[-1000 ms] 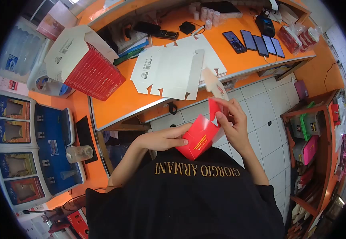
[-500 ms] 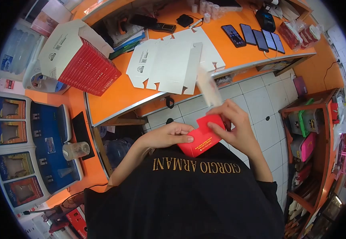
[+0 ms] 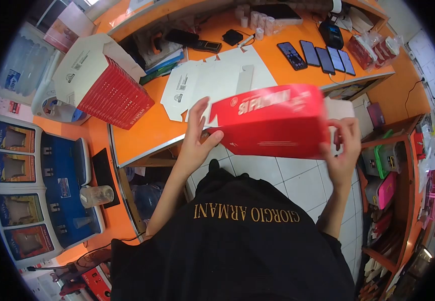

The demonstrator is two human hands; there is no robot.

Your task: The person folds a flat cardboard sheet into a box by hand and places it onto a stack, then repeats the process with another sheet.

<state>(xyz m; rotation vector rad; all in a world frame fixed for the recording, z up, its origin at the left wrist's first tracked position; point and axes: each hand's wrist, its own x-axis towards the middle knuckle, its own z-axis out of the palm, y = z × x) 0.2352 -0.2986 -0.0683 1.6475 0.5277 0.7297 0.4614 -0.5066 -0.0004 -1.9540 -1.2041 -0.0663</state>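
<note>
A red cardboard box [image 3: 272, 125] with white lettering is held up in front of my chest, partly folded and slightly blurred. At its left end, my left hand [image 3: 197, 138] grips the edge, thumb in front and fingers raised behind. My right hand [image 3: 345, 145] holds the other end, where a white inner flap [image 3: 340, 110] sticks out. Beyond the box, flat white carton sheets [image 3: 205, 80] lie on the orange counter. To the left rises a stack of red nested cartons [image 3: 119, 95].
Several phones [image 3: 316, 55] lie on the orange counter [image 3: 152, 120] at the right, near bagged red packets [image 3: 373, 52]. A drink dispenser [image 3: 52, 185] with a clear plastic cup [image 3: 97, 195] stands at left. On the right is a wooden shelf [image 3: 403, 190]; tiled floor [image 3: 302, 185] lies below.
The red carton has been lifted and turned, and it now shows as a wide box with its lettered side visible. My hands have moved apart to its two ends.
</note>
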